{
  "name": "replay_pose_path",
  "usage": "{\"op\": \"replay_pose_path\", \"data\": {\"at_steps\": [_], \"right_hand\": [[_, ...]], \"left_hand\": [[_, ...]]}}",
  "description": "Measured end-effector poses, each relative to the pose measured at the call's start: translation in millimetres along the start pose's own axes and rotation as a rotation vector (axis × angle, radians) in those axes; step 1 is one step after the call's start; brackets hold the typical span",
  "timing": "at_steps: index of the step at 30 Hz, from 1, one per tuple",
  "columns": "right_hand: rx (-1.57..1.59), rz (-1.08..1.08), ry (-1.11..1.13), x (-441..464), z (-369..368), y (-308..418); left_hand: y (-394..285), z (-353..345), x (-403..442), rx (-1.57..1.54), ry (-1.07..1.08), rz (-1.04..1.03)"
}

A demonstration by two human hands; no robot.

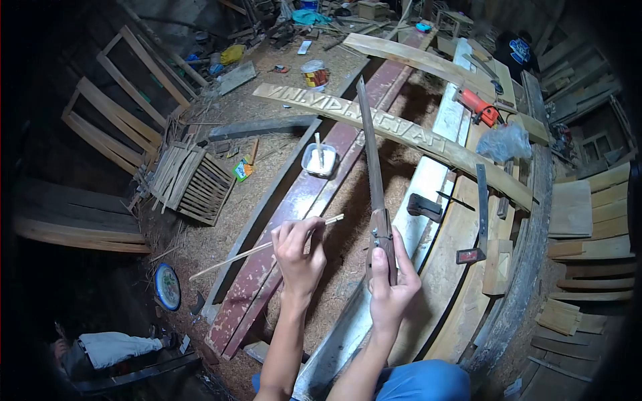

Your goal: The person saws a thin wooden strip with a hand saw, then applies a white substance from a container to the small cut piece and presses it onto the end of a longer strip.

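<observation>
A long saw (pixel 372 160) is held on the near side of the lettered board (pixel 409 130), its narrow blade pointed away and seen crossing in front of that board. Its wooden handle (pixel 382 227) is gripped by the right hand (pixel 394 287), with the thumb laid along the face and the fingers wrapped round the side. A thin stick (pixel 231 261) is pinched in the bent fingers and thumb of the left hand (pixel 294 257), also on the near side of the lettered board; most of its length is left jutting out to the left, and only a short end is shown past the fingers. An open tub (pixel 319 160) with white contents is set between the lettered board and the left hand.

The saw is judged to be fairly light and stiff, though some flex may be expected toward the tip, since the blade is narrow for its length. It is best taken by the handle, below the binding (wire or cord, it cannot be told which) at the joint with the blade; the left edge, which looks toothed, is better kept clear of skin. The stick is judged very light, springy and easily snapped, so only a gentle pinch is called for, and better balance would be given by a hold nearer its middle.
</observation>
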State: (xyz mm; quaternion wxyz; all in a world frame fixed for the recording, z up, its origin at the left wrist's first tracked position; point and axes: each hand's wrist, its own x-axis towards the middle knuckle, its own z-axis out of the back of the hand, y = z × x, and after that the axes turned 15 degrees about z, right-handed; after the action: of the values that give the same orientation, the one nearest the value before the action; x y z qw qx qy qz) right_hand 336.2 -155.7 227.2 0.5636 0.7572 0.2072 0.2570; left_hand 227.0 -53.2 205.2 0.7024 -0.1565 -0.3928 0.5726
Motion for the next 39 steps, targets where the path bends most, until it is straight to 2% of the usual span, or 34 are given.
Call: {"op": "replay_pose_path", "data": {"at_steps": [3,5,7,11,15,20,25,28,31,32,35,37,39], "right_hand": [[-0.136,0.057,-0.005,15.9,3.3,-10.2],[-0.193,-0.019,0.056,25.8,3.5,-3.8],[-0.101,0.077,-0.011,27.8,-2.1,-4.2],[-0.086,0.028,-0.018,16.7,-8.8,23.6],[-0.027,0.015,-0.091,6.3,-24.5,29.6],[-0.007,-0.007,0.030,-2.2,-49.5,11.1],[-0.085,0.104,0.100,-11.2,-79.3,-23.3],[-0.071,0.001,0.105,-13.0,-97.0,-43.8],[-0.087,-0.004,0.111,-14.4,-114.8,-52.9],[0.030,-0.083,0.120,-17.3,-114.0,-61.3],[0.023,-0.029,0.113,-18.4,-136.0,-56.3],[0.004,-0.055,0.132,-17.1,-149.8,-47.2],[-0.223,0.178,0.228,-16.5,-167.7,-42.9]], "left_hand": [[-21.0,-5.7,1.5,-0.053,0.045,-0.136],[-39.5,1.6,8.5,-0.033,0.085,-0.197],[-60.6,11.8,13.6,-0.030,0.085,-0.226],[-77.2,23.8,21.7,0.016,0.155,-0.323],[-63.8,44.5,24.3,-0.126,0.300,-0.177],[-27.9,57.2,18.1,-0.127,0.304,-0.085],[14.6,50.3,34.1,-0.168,0.389,0.063],[39.6,55.8,43.7,-0.203,0.406,0.102],[53.6,70.0,62.5,-0.257,0.414,0.131],[55.9,75.1,71.9,-0.287,0.431,0.158],[71.0,89.7,94.2,-0.310,0.487,0.070],[80.5,98.8,103.6,-0.354,0.546,0.131],[96.0,101.5,107.1,-0.448,0.598,0.256]]}}
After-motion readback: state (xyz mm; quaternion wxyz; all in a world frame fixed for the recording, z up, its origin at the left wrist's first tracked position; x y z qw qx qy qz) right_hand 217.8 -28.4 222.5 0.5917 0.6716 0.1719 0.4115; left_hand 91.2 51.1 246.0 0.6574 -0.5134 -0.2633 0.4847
